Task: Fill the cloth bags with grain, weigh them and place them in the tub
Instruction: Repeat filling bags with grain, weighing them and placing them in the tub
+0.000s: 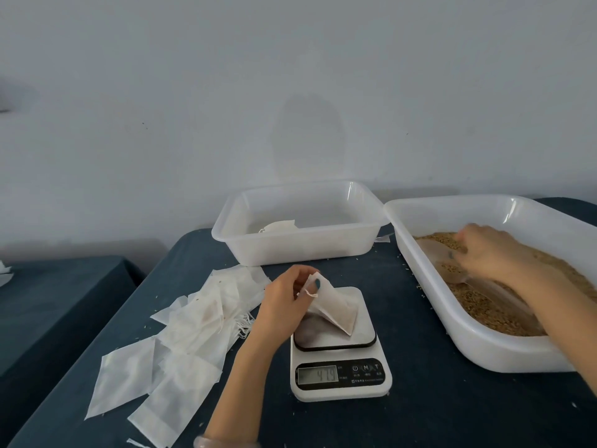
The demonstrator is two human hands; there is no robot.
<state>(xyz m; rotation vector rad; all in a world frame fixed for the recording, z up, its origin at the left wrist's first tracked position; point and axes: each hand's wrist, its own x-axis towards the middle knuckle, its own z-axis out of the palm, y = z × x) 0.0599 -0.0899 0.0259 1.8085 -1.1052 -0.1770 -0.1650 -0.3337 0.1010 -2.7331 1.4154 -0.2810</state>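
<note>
Plastic grain tray [484,354] right of scale [340,379], right hand [494,250] fingers curled down in grain [478,318], hold unclear | tub [290,245] behind scale, finished bag [279,226] inside | empty bags [190,321] left of scale | filled cloth bag [337,310] on scale: judged light, limp, spillable; left hand [284,302] fingers pinch its top edge, the proper hold.

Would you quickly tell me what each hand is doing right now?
Left hand: pinching the top of the cloth bag on the scale.
Right hand: in the grain by the scoop; grip cannot be told.
</note>
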